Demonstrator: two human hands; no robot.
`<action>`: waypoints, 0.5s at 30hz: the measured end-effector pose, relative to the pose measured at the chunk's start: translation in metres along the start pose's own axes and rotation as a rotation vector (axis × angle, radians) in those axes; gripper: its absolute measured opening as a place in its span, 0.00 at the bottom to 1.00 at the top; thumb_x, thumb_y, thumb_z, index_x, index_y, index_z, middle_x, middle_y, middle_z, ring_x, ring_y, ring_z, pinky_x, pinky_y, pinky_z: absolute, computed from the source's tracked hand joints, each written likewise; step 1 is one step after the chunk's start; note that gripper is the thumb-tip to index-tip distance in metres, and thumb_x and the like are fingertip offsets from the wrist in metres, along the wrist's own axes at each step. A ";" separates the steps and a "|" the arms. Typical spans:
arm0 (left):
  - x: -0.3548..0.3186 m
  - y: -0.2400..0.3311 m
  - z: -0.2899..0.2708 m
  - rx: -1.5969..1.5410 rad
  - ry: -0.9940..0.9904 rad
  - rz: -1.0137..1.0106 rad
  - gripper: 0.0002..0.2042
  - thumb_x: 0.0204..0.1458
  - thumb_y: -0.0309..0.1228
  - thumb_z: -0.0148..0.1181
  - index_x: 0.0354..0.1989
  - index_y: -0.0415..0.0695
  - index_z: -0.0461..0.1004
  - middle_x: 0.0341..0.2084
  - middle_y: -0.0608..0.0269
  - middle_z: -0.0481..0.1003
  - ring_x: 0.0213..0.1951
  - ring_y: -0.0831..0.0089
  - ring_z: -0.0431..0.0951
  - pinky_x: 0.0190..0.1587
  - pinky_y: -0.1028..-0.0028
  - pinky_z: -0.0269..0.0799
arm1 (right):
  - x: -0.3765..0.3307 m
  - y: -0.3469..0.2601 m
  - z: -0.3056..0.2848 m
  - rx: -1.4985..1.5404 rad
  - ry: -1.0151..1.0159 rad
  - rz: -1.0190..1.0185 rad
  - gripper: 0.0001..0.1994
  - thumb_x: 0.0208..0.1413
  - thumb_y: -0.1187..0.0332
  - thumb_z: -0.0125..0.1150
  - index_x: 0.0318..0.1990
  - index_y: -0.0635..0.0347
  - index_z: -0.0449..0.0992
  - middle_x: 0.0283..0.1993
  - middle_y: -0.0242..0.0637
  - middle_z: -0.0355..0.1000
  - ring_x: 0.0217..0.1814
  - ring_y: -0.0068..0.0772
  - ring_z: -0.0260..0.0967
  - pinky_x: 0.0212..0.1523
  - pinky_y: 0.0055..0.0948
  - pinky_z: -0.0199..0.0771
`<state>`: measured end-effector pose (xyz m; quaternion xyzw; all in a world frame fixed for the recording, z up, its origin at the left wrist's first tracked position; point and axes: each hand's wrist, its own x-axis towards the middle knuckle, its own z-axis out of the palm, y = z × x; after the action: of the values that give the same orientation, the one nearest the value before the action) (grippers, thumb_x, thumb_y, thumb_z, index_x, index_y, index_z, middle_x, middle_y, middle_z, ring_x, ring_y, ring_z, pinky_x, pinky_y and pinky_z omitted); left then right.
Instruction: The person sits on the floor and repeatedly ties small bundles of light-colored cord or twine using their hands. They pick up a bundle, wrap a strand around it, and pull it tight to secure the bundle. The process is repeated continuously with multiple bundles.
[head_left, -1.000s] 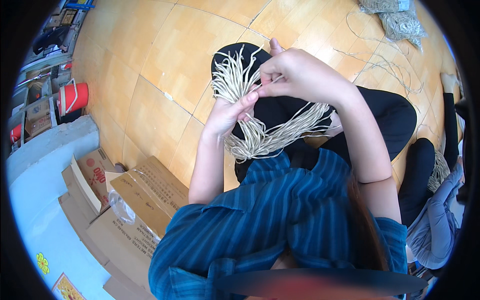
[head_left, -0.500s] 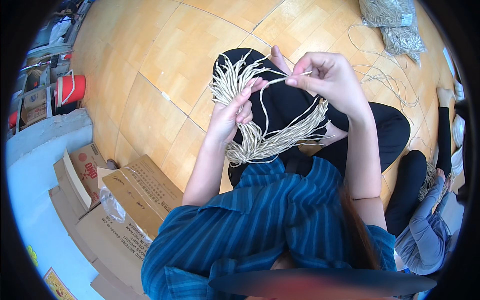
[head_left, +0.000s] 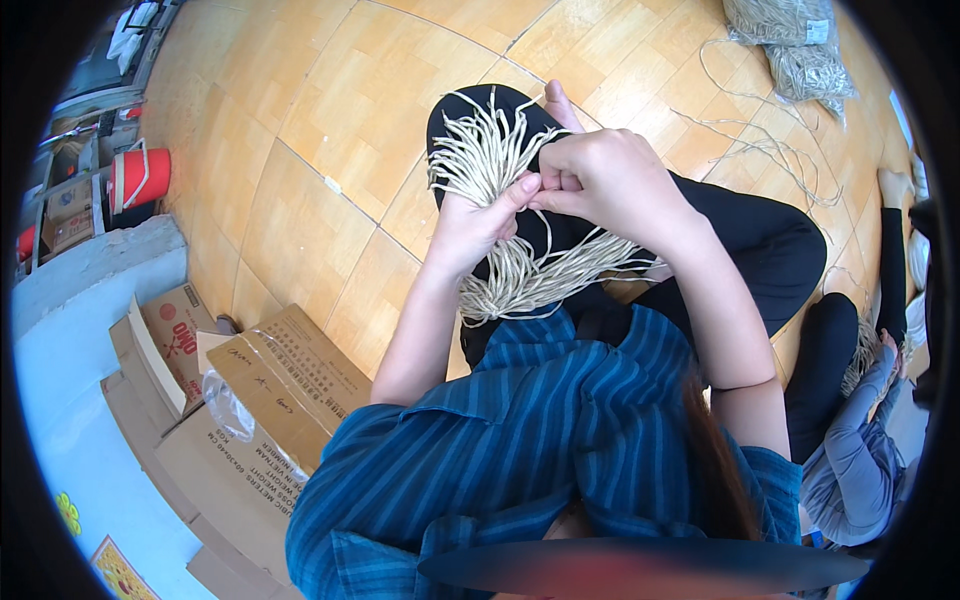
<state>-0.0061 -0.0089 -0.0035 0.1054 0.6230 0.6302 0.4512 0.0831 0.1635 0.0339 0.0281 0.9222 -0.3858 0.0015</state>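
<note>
A thick bundle of pale beige cords [head_left: 545, 275] lies folded over my lap, its loose ends fanning out above my left hand [head_left: 482, 222]. That hand is closed around the bundle's upper part, the thumb lying along it. My right hand [head_left: 590, 185] is pinched right beside the left thumb, with fingertips almost touching it. A single cord strand runs between the two hands; most of it is hidden by the right fingers. The bundle's other end spreads to the right under my right wrist.
Cardboard boxes [head_left: 290, 370] stand on the left, beyond them a red bucket [head_left: 140, 178] near a shelf. Plastic bags of cord [head_left: 805, 70] lie at the upper right, with loose strands [head_left: 780, 150] on the tiled floor [head_left: 330, 90]. Another person [head_left: 850, 470] sits at the right with cords.
My right hand has come left and down from holding the strand stretched out, and is now against my left hand. The left hand keeps its hold on the bundle.
</note>
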 end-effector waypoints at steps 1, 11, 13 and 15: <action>0.000 0.000 -0.001 0.000 -0.008 -0.003 0.09 0.55 0.32 0.62 0.39 0.41 0.72 0.16 0.74 0.66 0.14 0.87 0.58 0.16 0.82 0.55 | -0.001 0.003 -0.003 0.106 -0.045 0.030 0.05 0.49 0.69 0.66 0.31 0.61 0.79 0.23 0.35 0.75 0.24 0.28 0.74 0.28 0.25 0.71; -0.005 -0.001 -0.006 -0.211 -0.065 0.135 0.18 0.59 0.31 0.53 0.57 0.38 0.67 0.60 0.48 0.64 0.15 0.91 0.55 0.18 0.86 0.56 | -0.012 0.016 -0.012 0.351 -0.111 0.106 0.06 0.51 0.72 0.65 0.28 0.64 0.75 0.20 0.28 0.70 0.22 0.15 0.64 0.25 0.19 0.62; -0.006 -0.002 -0.005 -0.107 -0.075 0.137 0.17 0.58 0.30 0.56 0.54 0.38 0.70 0.51 0.54 0.72 0.15 0.90 0.58 0.17 0.85 0.57 | -0.011 0.017 -0.010 0.256 -0.122 0.089 0.07 0.51 0.72 0.65 0.27 0.64 0.74 0.19 0.28 0.69 0.21 0.15 0.62 0.23 0.20 0.61; -0.006 -0.003 -0.004 -0.018 -0.060 0.121 0.15 0.57 0.31 0.57 0.51 0.38 0.71 0.39 0.59 0.75 0.15 0.88 0.59 0.17 0.84 0.57 | -0.008 0.016 -0.002 0.298 -0.073 0.054 0.07 0.52 0.73 0.64 0.27 0.64 0.73 0.19 0.27 0.68 0.21 0.14 0.61 0.23 0.19 0.59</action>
<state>-0.0034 -0.0166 -0.0045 0.1576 0.5960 0.6584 0.4318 0.0919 0.1761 0.0239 0.0390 0.8529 -0.5191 0.0411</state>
